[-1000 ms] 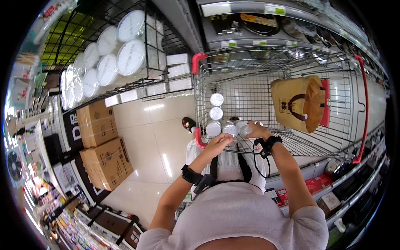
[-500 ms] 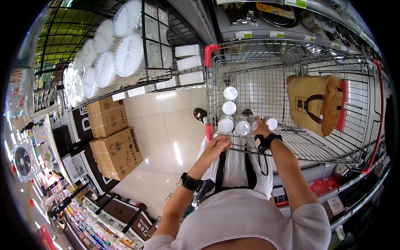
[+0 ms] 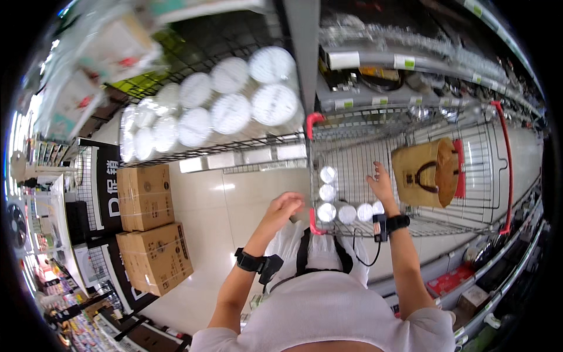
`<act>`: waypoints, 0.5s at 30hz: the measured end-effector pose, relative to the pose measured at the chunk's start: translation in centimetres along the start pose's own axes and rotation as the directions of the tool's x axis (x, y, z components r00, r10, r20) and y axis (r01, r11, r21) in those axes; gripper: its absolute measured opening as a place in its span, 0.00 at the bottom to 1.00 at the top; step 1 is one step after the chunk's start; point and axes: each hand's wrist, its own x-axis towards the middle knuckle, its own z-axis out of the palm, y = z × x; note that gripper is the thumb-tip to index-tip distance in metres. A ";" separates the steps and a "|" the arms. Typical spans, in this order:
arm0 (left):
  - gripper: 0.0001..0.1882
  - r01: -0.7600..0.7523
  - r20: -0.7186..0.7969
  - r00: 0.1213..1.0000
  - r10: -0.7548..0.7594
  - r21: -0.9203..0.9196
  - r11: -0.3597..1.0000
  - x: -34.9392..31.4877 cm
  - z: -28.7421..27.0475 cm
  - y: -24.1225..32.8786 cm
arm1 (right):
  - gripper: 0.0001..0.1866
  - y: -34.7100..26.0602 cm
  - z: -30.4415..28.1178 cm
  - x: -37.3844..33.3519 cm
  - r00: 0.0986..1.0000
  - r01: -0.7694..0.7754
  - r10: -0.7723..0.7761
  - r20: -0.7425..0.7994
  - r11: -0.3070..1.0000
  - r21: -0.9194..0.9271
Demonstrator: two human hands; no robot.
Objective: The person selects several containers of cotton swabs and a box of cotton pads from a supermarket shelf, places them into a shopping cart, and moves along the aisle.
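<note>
A wire shopping cart (image 3: pixel 352 149) with red corners stands in front of me. Inside it, several white-topped clear containers (image 3: pixel 346 213) form an L along the left and near sides. Above the cart floor, just beyond the near row, my right hand (image 3: pixel 381 184) has its fingers spread and holds nothing. My left hand (image 3: pixel 285 206) hangs in the air left of the cart's near red corner (image 3: pixel 314 226), empty, with its fingers loosely extended. A brown bag (image 3: pixel 419 173) with dark handles stands in the right part of the cart.
At the upper left, a black wire rack (image 3: pixel 234 139) holds rows of white-topped clear containers (image 3: pixel 230 113). Two cardboard boxes (image 3: pixel 153 258) sit on the tiled floor at left. Store shelves (image 3: pixel 399 102) run beyond the cart, and a lower shelf (image 3: pixel 448 281) lies at right.
My right hand has left the near row of containers and moved farther over the cart, fingers opening. My left hand has shifted left, off the cart's near corner. The view has turned toward the rack.
</note>
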 end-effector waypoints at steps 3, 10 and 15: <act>0.12 -0.203 -0.106 0.972 0.208 0.059 0.977 -1.1 -3.6 3.7 | 0.25 -11.0 -2.2 -0.6 0.991 0.115 -0.105 -0.081 0.984 0.134; 0.10 -0.528 -0.215 0.782 0.585 0.271 0.805 -4.5 -9.9 8.1 | 0.21 -28.8 -2.1 -3.9 0.734 0.640 -0.599 -0.319 0.768 0.030; 0.08 -0.520 -0.131 0.812 0.568 0.280 0.807 -6.3 -11.8 8.9 | 0.26 -34.9 -1.3 -3.4 0.598 0.732 -0.752 -0.277 0.653 -0.195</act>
